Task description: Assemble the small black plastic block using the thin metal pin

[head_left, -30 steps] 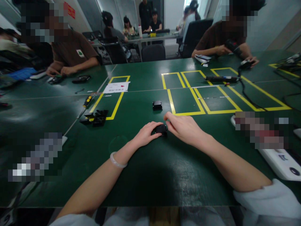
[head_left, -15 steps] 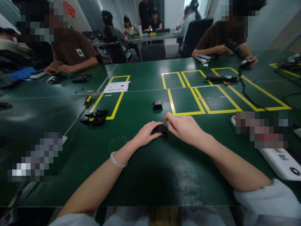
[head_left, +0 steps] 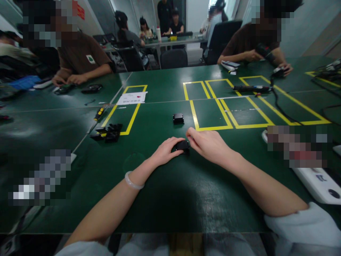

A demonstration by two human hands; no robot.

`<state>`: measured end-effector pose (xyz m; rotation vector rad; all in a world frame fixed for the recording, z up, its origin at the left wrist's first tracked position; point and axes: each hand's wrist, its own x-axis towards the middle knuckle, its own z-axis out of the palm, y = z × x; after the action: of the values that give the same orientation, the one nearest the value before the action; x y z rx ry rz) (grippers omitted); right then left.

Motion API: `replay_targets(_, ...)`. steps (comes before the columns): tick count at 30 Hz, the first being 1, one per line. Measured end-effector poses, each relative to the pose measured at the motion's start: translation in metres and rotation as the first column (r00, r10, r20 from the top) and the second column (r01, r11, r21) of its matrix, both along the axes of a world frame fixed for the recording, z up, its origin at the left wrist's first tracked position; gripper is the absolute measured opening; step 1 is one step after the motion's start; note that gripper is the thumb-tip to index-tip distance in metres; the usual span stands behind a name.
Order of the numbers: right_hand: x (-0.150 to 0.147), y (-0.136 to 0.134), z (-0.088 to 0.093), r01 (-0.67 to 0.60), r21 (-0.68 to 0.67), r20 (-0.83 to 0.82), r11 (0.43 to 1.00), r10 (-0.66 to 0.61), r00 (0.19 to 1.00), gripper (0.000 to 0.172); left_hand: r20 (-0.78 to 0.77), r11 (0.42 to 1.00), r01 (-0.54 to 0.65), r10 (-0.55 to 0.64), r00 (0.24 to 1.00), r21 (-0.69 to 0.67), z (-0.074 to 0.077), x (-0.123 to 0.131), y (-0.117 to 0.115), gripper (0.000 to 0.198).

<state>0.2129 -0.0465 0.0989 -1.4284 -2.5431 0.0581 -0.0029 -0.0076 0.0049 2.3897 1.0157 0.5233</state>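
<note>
Black, boxy, plastic-looking part point(head_left: 183, 146) between hands, pinched by bare left hand point(head_left: 167, 151); bare right hand point(head_left: 209, 143) curled at its right end, contact unclear. Hands practically unmoved over last 1 second: work apparently holding steady.

Co-worker's hands point(head_left: 77, 79) at upper left of frame slightly shifted since half a second ago, my view tipped a hair, black block point(head_left: 178, 118) mid-frame and green table point(head_left: 160, 206) edge sitting a sliver higher
</note>
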Motion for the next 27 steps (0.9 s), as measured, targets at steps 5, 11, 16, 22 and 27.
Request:
replay_targets(5,-0.0001,-0.0011,0.0014,-0.003,0.002,-0.018,1.000,0.003,1.000,0.026,0.011,1.000,-0.001,0.001,1.000,0.006,-0.0005,-0.0002,-0.0002,0.045)
replay_targets(11,-0.0004,-0.0021,0.0035,-0.023,-0.020,-0.044,1.000,0.022,0.999,0.031,0.011,1.000,0.000,0.000,1.000,0.018,-0.0027,-0.0006,0.0012,0.040)
replay_targets(16,-0.0018,-0.0020,0.0039,-0.015,-0.029,-0.033,0.999,0.014,0.999,0.032,0.011,1.000,0.002,-0.002,1.000,0.001,-0.0012,-0.0002,0.0005,0.038)
replay_targets(22,-0.0013,-0.0010,0.0011,-0.019,-0.018,-0.023,1.000,0.018,1.000,0.032,-0.004,1.000,0.000,0.000,1.000,-0.001,-0.0008,0.0000,0.0005,0.039)
replay_targets(27,-0.0006,-0.0006,0.0004,-0.019,0.001,-0.001,1.000,0.019,1.000,0.027,0.001,1.000,-0.002,0.002,1.000,0.002,-0.0020,-0.0005,0.0007,0.042)
